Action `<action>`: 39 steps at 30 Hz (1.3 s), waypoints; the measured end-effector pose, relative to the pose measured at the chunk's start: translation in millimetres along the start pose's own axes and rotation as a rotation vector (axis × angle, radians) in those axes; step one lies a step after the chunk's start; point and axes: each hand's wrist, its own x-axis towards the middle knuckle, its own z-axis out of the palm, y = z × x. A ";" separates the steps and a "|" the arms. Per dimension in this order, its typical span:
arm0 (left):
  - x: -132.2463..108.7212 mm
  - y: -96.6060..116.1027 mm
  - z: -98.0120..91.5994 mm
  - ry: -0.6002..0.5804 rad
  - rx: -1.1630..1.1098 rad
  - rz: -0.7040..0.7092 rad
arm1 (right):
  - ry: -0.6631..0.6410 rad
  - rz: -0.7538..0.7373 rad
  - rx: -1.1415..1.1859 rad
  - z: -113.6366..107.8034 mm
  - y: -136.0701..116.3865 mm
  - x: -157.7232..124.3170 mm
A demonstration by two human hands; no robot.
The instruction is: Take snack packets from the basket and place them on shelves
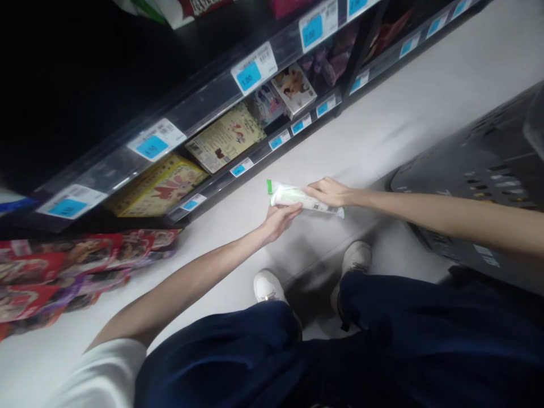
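Both my hands hold a white plastic packet (289, 195) with green ends, out in front of me above the floor. My left hand (280, 220) grips its left part from below, the thumb lying along the near side. From the right, my right hand (329, 191) closes over the upper side of the packet, fingers bent on it. A barcode shows near the packet's right end. What is inside the wrapper I cannot make out.
Dark shelves with price tags (254, 68) run along the left, holding a yellow box (164, 187), a cream box (229, 136) and a white box (294, 89). Red snack bags (85, 255) hang or lie at lower left. A grey basket (476, 164) stands at right.
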 end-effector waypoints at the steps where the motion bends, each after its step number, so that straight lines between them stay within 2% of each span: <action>1: -0.2 -0.3 -0.3 0.000 0.003 -0.001 | -0.002 0.007 0.002 0.3 0.8 0.4; 10: 0.0 -1.9 0.4 -0.003 0.028 0.033 | -0.010 0.055 0.078 0.6 6.6 -0.6; 21: -5.8 0.2 5.8 -0.006 0.051 0.017 | -0.032 0.190 0.214 -1.6 6.7 0.4; 30: -8.7 -5.5 12.6 0.001 0.088 -0.046 | -0.244 0.279 0.762 -3.7 5.1 -1.7; 35: -12.4 -8.8 16.8 0.002 0.076 -0.079 | -0.354 0.309 0.831 -7.7 7.1 -5.4; 39: -11.0 -7.1 15.6 0.006 0.057 -0.082 | -0.287 0.285 0.769 -5.4 7.7 -3.9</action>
